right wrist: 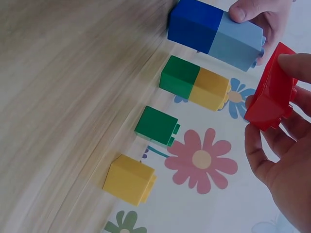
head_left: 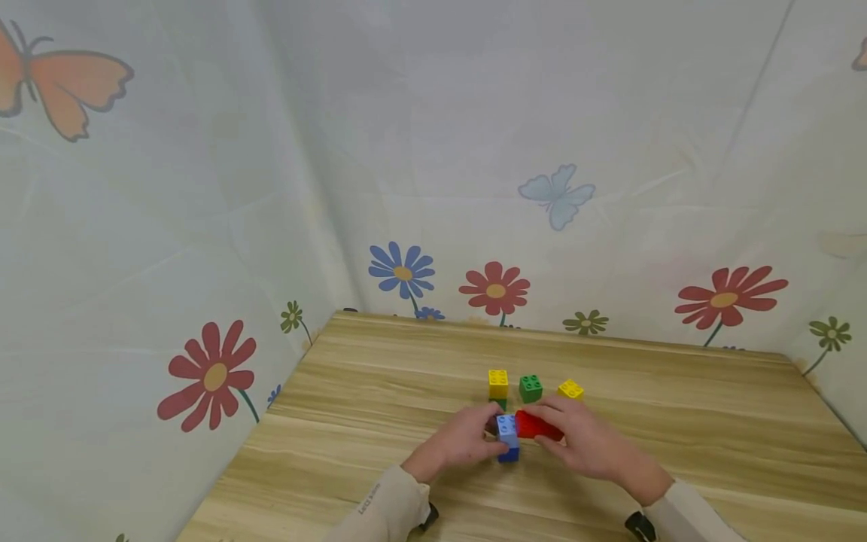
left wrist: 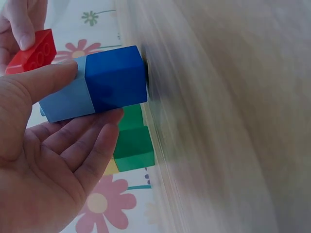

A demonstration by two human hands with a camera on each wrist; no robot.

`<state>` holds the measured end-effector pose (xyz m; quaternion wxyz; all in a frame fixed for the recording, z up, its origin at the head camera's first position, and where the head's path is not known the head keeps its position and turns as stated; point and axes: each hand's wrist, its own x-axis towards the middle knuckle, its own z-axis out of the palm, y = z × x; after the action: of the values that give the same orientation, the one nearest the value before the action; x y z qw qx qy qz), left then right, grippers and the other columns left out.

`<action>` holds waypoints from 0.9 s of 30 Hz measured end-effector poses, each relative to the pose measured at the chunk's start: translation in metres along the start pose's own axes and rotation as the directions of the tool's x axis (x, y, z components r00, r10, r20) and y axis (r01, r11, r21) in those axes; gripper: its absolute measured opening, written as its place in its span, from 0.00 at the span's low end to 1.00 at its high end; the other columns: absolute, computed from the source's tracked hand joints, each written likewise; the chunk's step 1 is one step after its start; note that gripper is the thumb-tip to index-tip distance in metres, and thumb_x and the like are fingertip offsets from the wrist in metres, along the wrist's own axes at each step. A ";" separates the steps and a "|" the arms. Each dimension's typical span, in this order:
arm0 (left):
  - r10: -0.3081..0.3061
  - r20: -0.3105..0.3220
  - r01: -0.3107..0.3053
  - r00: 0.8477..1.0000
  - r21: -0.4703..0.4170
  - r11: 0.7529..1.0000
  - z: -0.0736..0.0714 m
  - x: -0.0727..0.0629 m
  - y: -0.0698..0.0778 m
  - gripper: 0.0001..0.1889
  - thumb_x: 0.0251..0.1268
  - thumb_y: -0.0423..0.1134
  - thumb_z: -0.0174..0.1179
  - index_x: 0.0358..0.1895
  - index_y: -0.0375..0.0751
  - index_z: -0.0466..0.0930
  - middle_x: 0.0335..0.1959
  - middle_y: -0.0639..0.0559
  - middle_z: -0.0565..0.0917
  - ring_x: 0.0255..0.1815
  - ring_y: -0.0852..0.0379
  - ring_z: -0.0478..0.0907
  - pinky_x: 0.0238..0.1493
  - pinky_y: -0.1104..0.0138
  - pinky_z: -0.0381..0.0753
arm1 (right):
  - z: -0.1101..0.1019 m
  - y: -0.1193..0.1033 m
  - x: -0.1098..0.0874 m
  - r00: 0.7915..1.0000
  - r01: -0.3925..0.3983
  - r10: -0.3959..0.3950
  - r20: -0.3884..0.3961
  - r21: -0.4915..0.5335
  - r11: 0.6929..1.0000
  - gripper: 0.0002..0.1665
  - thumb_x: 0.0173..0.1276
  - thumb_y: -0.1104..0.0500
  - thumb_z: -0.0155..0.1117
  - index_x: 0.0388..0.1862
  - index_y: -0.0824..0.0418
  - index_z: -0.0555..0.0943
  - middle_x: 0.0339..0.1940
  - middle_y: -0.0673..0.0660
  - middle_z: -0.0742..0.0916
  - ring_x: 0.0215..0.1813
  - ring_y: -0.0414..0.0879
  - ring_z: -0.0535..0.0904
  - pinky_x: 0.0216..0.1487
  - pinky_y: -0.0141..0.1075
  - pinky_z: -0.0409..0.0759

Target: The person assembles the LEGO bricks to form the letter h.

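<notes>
In my left hand (head_left: 467,436) is a light blue toy brick (head_left: 506,429), pinched between thumb and fingers. It sits stacked on a dark blue brick (left wrist: 116,78), which stands on the table. My right hand (head_left: 588,444) grips a long red brick (right wrist: 273,90) with thumb on one face and fingers on the other. The red brick is held off the table, tilted, its studs turned aside toward the fingers in the right wrist view. It is close beside the light blue brick's top; the wrist views show a gap between them.
Behind the hands, a yellow brick (head_left: 497,384) is stacked on a green one (right wrist: 180,77). To its right stand a single green brick (head_left: 531,388) and a single yellow brick (head_left: 571,389). A flower-printed cloth (head_left: 609,248) hangs behind the wooden table (head_left: 393,361).
</notes>
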<state>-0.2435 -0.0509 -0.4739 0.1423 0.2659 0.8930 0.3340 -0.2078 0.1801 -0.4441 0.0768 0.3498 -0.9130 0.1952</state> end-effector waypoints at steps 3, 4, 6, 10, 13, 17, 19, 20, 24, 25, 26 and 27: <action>0.008 0.012 -0.008 1.000 -0.001 1.000 0.001 0.000 0.002 0.17 0.59 0.43 0.66 0.49 0.52 0.73 0.42 0.64 0.80 0.42 0.68 0.77 0.46 0.69 0.76 | 0.000 -0.001 0.000 1.000 0.024 -0.024 0.002 0.000 1.000 0.28 0.60 0.58 0.70 0.61 0.51 0.76 0.53 0.47 0.78 0.50 0.41 0.74 0.48 0.37 0.78; 0.010 0.016 -0.010 1.000 -0.002 1.000 0.001 0.000 0.003 0.17 0.59 0.42 0.66 0.49 0.52 0.73 0.42 0.64 0.80 0.42 0.68 0.77 0.46 0.69 0.76 | 0.000 -0.002 0.000 1.000 0.032 -0.032 0.001 -0.001 1.000 0.28 0.60 0.58 0.70 0.61 0.52 0.76 0.53 0.47 0.79 0.50 0.41 0.74 0.48 0.37 0.79; 0.017 0.022 -0.017 1.000 0.003 1.000 0.002 0.000 0.004 0.17 0.59 0.43 0.66 0.49 0.52 0.73 0.42 0.64 0.81 0.43 0.68 0.77 0.46 0.70 0.76 | 0.000 -0.003 0.000 0.999 0.043 -0.043 -0.001 -0.005 0.999 0.28 0.61 0.57 0.69 0.61 0.52 0.76 0.53 0.47 0.79 0.49 0.41 0.74 0.47 0.38 0.79; 0.035 0.030 -0.035 0.999 0.017 0.999 0.004 0.000 0.007 0.17 0.59 0.43 0.66 0.49 0.51 0.73 0.43 0.63 0.81 0.42 0.69 0.77 0.46 0.71 0.76 | 0.002 -0.004 0.001 0.999 0.045 -0.046 -0.010 -0.021 0.999 0.27 0.61 0.56 0.69 0.60 0.52 0.77 0.53 0.47 0.79 0.49 0.41 0.74 0.48 0.39 0.78; 0.052 0.033 -0.053 0.998 0.022 0.998 0.005 0.001 0.008 0.17 0.59 0.42 0.66 0.49 0.51 0.73 0.43 0.63 0.81 0.42 0.69 0.77 0.47 0.71 0.76 | 0.003 -0.005 0.002 0.999 0.045 -0.045 -0.004 -0.024 0.999 0.26 0.61 0.56 0.69 0.60 0.53 0.77 0.54 0.47 0.79 0.50 0.41 0.74 0.49 0.39 0.78; 0.082 0.036 -0.083 0.996 0.037 0.996 0.006 0.001 0.008 0.17 0.59 0.42 0.66 0.50 0.51 0.73 0.43 0.63 0.81 0.43 0.69 0.77 0.47 0.71 0.76 | 0.004 -0.006 0.002 0.999 0.041 -0.041 0.014 -0.020 0.999 0.27 0.62 0.56 0.68 0.61 0.53 0.76 0.54 0.48 0.78 0.51 0.42 0.74 0.50 0.40 0.78; 0.094 0.039 -0.096 0.995 0.039 0.995 0.007 0.001 0.008 0.18 0.59 0.42 0.66 0.50 0.51 0.73 0.44 0.63 0.81 0.43 0.69 0.77 0.47 0.72 0.75 | 0.004 -0.007 0.002 0.999 0.036 -0.036 0.018 -0.020 0.999 0.27 0.62 0.55 0.68 0.61 0.53 0.76 0.55 0.48 0.78 0.52 0.43 0.73 0.50 0.41 0.77; 0.101 0.038 -0.102 0.994 0.040 0.994 0.007 0.001 0.008 0.18 0.59 0.42 0.66 0.51 0.51 0.73 0.44 0.63 0.81 0.43 0.69 0.77 0.47 0.72 0.75 | 0.004 -0.007 0.002 0.999 0.036 -0.035 0.018 -0.021 0.999 0.27 0.62 0.55 0.68 0.61 0.53 0.76 0.55 0.48 0.78 0.52 0.43 0.73 0.51 0.41 0.77; 0.120 0.041 -0.122 0.992 0.038 0.992 0.009 0.002 0.007 0.19 0.59 0.43 0.67 0.53 0.52 0.72 0.46 0.64 0.81 0.44 0.70 0.77 0.47 0.72 0.75 | 0.005 -0.008 0.002 0.999 0.047 -0.047 0.006 -0.032 0.998 0.27 0.61 0.55 0.69 0.60 0.53 0.77 0.54 0.49 0.79 0.52 0.43 0.74 0.51 0.42 0.77; 0.125 0.043 -0.127 0.991 0.039 0.991 0.009 0.003 0.006 0.20 0.59 0.43 0.66 0.53 0.52 0.72 0.46 0.64 0.81 0.44 0.70 0.77 0.47 0.72 0.75 | 0.005 -0.009 0.003 0.999 0.051 -0.051 0.002 -0.037 0.998 0.27 0.61 0.55 0.69 0.60 0.53 0.77 0.54 0.49 0.79 0.52 0.43 0.74 0.51 0.42 0.77; 0.131 0.044 -0.133 0.990 0.039 0.990 0.010 0.003 0.006 0.20 0.59 0.42 0.67 0.53 0.52 0.72 0.46 0.64 0.81 0.44 0.70 0.77 0.47 0.72 0.75 | 0.005 -0.009 0.003 0.999 0.053 -0.053 -0.001 -0.039 0.998 0.27 0.61 0.55 0.69 0.60 0.53 0.77 0.54 0.49 0.79 0.51 0.43 0.74 0.51 0.42 0.77; 0.138 0.045 -0.140 0.989 0.038 0.989 0.010 0.003 0.005 0.20 0.59 0.42 0.67 0.54 0.51 0.72 0.46 0.64 0.81 0.44 0.70 0.77 0.47 0.72 0.75 | 0.005 -0.009 0.003 0.998 0.057 -0.057 -0.004 -0.041 0.998 0.27 0.60 0.55 0.69 0.60 0.54 0.77 0.53 0.49 0.79 0.51 0.43 0.74 0.50 0.42 0.77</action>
<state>-0.2400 -0.0404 -0.4777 0.1321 0.3373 0.8757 0.3192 -0.2037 0.1701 -0.4446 0.0920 0.3735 -0.9063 0.1752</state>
